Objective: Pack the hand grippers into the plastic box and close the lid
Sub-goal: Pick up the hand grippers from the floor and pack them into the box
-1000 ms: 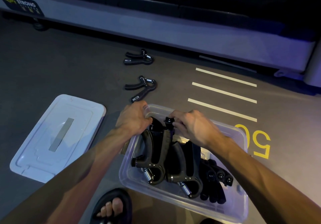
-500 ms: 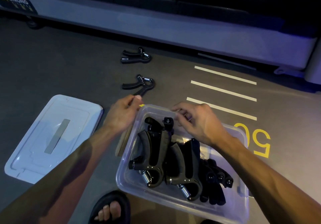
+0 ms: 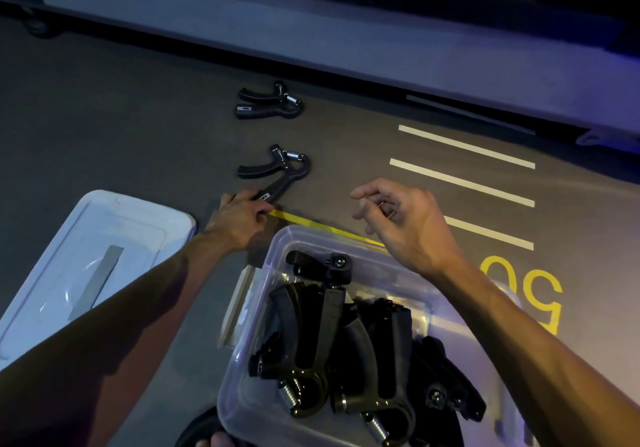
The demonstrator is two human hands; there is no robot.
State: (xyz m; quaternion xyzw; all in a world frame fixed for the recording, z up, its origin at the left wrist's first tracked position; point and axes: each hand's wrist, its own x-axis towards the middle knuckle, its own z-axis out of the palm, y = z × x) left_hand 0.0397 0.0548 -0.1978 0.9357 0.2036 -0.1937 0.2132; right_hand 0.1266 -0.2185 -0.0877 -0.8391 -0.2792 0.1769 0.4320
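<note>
The clear plastic box (image 3: 239,370) sits on the floor near me and holds several black hand grippers (image 3: 311,335). Two more lie on the floor beyond it: a nearer hand gripper (image 3: 289,169) and a farther one (image 3: 270,105). My left hand (image 3: 239,221) reaches past the box's far left corner, its fingers and thumb pinching the end of the nearer hand gripper's lower handle. My right hand (image 3: 405,224) hovers over the box's far rim, fingers loosely curled and holding nothing. The box's white lid (image 3: 52,273) lies flat on the floor to the left.
A long grey machine base (image 3: 346,41) runs across the back. White stripes (image 3: 464,183) and a yellow "50" (image 3: 533,290) are painted on the floor to the right. My sandalled foot (image 3: 207,438) is at the box's near left corner.
Both hands have come up out of the box. My left hand has moved forward to the nearer hand gripper on the floor, and my right hand has lifted above the far rim.
</note>
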